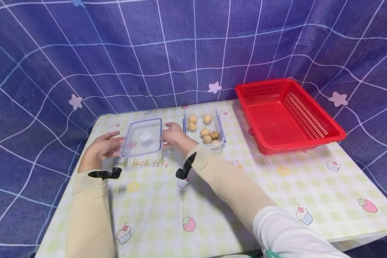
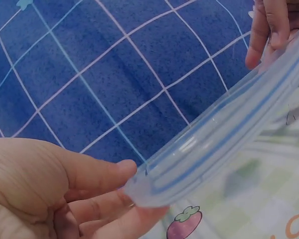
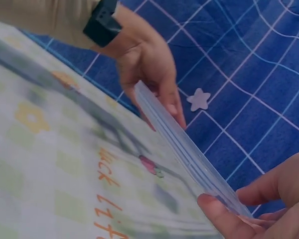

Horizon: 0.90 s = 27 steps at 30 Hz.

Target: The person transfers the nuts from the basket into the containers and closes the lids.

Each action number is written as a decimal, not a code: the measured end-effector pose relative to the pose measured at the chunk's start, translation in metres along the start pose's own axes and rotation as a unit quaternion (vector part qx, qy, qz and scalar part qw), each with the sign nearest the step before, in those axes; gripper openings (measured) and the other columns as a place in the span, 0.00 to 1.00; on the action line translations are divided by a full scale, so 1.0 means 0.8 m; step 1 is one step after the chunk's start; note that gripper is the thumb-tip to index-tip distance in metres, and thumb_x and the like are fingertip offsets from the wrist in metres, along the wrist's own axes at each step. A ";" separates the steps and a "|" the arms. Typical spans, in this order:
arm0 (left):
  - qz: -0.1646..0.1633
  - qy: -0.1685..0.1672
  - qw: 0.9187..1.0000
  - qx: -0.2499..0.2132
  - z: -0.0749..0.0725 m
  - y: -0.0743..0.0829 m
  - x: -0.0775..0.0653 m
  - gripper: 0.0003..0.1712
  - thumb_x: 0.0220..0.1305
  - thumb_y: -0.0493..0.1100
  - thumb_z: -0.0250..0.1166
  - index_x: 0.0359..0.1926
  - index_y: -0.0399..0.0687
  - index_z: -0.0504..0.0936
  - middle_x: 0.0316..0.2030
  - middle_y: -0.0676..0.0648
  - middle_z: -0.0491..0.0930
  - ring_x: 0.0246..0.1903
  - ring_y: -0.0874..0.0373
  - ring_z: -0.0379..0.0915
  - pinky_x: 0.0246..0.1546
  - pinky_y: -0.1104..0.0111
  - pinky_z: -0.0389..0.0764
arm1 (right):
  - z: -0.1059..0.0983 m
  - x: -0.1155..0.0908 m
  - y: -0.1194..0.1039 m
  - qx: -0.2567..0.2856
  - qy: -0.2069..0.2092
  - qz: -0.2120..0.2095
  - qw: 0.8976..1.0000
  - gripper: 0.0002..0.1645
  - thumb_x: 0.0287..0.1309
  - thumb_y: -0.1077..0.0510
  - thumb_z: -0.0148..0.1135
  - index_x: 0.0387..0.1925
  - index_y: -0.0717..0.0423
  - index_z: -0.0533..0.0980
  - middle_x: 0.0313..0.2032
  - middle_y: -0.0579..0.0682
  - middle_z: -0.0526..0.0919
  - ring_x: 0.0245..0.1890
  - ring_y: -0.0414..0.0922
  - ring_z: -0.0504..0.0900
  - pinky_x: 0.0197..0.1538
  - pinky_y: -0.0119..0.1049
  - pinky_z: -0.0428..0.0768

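A clear plastic container lid (image 1: 144, 138) with a blue seal line is held up off the tablecloth between both hands. At its left edge my left hand (image 1: 104, 147) pinches it between thumb and fingers; the left wrist view shows this grip on the lid (image 2: 214, 134) closely. The right hand (image 1: 176, 137) pinches the opposite edge, with its thumb and fingers (image 3: 222, 214) on either side of the lid in the right wrist view. Just right of that hand stands a clear container (image 1: 220, 134) with several walnuts (image 1: 205, 132) inside.
A red perforated plastic basket (image 1: 285, 120) stands at the table's right rear. The table (image 1: 161, 215) has a checked cloth with cupcake and strawberry prints. Behind it hangs a blue curtain (image 1: 193, 53) with white lines and stars.
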State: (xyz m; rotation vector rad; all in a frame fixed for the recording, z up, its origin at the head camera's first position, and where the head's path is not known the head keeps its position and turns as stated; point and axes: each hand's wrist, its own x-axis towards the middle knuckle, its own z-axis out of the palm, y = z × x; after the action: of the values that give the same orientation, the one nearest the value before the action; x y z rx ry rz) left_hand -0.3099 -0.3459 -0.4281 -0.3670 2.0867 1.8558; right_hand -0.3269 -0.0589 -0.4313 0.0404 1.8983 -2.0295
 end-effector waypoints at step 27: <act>0.017 -0.130 0.977 -0.170 0.060 0.041 -0.004 0.42 0.77 0.32 0.52 0.82 0.54 0.42 0.44 0.56 0.87 0.38 0.55 0.87 0.31 0.66 0.87 | -0.093 -0.031 -0.048 0.014 -0.053 -0.018 0.998 0.46 0.55 0.77 0.56 0.76 0.58 0.60 0.67 0.58 0.73 0.42 0.49 0.84 0.48 0.50 0.86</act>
State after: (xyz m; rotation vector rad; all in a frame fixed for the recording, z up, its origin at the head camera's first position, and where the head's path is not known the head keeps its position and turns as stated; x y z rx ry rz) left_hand -0.3167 -0.2941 -0.4015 -0.1569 1.6177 2.1530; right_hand -0.3308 0.0209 -0.3952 -0.0921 1.8181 -2.0394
